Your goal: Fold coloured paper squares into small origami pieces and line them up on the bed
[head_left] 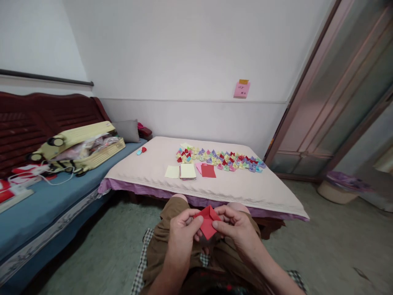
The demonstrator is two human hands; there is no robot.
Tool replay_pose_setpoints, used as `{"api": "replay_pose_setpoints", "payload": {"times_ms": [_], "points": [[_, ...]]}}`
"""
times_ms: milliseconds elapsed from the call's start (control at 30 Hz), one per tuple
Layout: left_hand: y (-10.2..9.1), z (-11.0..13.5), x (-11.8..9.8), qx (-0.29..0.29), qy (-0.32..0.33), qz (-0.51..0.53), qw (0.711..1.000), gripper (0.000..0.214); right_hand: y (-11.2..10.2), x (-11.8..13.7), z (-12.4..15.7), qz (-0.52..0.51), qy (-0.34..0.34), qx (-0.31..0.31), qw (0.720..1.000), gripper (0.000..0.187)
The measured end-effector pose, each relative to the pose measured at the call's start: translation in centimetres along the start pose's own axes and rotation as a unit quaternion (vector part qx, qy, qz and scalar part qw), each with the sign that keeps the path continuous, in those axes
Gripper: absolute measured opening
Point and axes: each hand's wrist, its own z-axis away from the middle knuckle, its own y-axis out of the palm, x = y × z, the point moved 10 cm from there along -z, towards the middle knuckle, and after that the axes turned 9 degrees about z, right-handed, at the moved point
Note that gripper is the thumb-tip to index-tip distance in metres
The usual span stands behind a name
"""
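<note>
Over my lap I hold a partly folded sheet of red paper, its upper edges standing up and one corner pointing down toward me. My left hand pinches its left side, thumb on the front face. Pinching the right side is my right hand, with the thumb near the fold. Beyond them on the low table lie a flat red sheet, a stack of pale yellow paper and a loose pale sheet. Many small folded paper pieces in mixed colours spread behind these.
A cream cloth covers the low table. To the left, a half-open yellow suitcase rests on a blue-covered wooden bench. Two small folded pieces sit at the table's left end. A bin stands on the floor at right.
</note>
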Motion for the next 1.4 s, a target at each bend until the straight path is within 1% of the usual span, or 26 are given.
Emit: {"api": "replay_pose_setpoints", "payload": {"times_ms": [67, 167, 233, 300, 367, 433, 500, 633, 700, 867, 1000, 1100, 1167, 1233, 1333, 1400], "points": [[0.0, 0.3, -0.4, -0.008, 0.016, -0.009, 1.0, 0.018, -0.7, -0.3, 0.0, -0.017, 0.002, -0.037, 0.999, 0.022], [0.2, 0.8, -1.3, -0.006, 0.045, -0.028, 0.999, 0.014, -1.3, -0.4, 0.1, -0.037, 0.005, -0.072, 0.997, 0.016], [0.5, 0.9, -1.6, 0.006, 0.056, -0.034, 0.998, 0.014, -1.5, -0.2, 0.2, -0.03, 0.002, -0.088, 0.996, 0.011], [0.8, 0.9, -1.6, 0.03, 0.061, -0.031, 0.997, 0.015, -1.6, 0.6, 0.5, -0.013, -0.022, -0.098, 0.995, 0.008], [1.1, 0.9, -1.4, 0.052, 0.067, -0.018, 0.996, 0.016, -1.5, 1.7, 0.9, -0.002, -0.053, -0.094, 0.994, 0.009], [1.0, 0.7, -1.1, 0.057, 0.071, -0.005, 0.996, 0.016, -1.3, 2.1, 1.1, 0.005, -0.064, -0.085, 0.994, 0.009], [0.7, 0.6, -0.8, 0.045, 0.065, 0.002, 0.997, 0.015, -1.3, 1.9, 1.1, 0.009, -0.048, -0.076, 0.996, 0.006], [0.6, 0.5, -0.2, 0.029, 0.036, 0.01, 0.999, 0.013, -1.4, 1.1, 0.7, 0.006, -0.026, -0.058, 0.998, 0.021], [0.7, 0.4, 0.0, 0.031, 0.022, 0.021, 0.999, 0.015, -1.6, 1.1, 0.7, 0.013, -0.03, -0.059, 0.998, 0.023], [0.9, 0.4, -0.1, 0.032, 0.007, 0.039, 0.999, 0.017, -1.8, 0.9, 0.7, 0.026, -0.032, -0.057, 0.998, 0.021], [0.9, 0.8, -0.9, 0.018, 0.021, 0.007, 1.0, 0.017, -2.0, 0.7, 0.9, 0.03, -0.037, -0.073, 0.996, 0.014], [0.9, 1.1, -1.6, 0.01, 0.042, -0.021, 0.999, 0.015, -2.2, 1.4, 1.1, 0.062, -0.053, -0.099, 0.992, 0.006], [0.9, 1.2, -1.8, 0.012, 0.052, -0.029, 0.998, 0.013, -2.3, 2.2, 1.4, 0.086, -0.072, -0.112, 0.987, 0.008], [0.8, 1.1, -1.7, 0.023, 0.057, -0.019, 0.998, 0.012, -1.8, 3.3, 1.7, 0.1, -0.107, -0.089, 0.985, 0.011], [0.7, 0.9, -1.7, 0.041, 0.065, 0.005, 0.997, 0.014, -0.5, 4.7, 2.2, 0.117, -0.159, -0.008, 0.98, 0.015], [0.8, 0.9, -1.9, 0.053, 0.071, 0.007, 0.996, 0.015, -0.1, 5.1, 2.5, 0.143, -0.175, 0.028, 0.974, 0.018]]}}
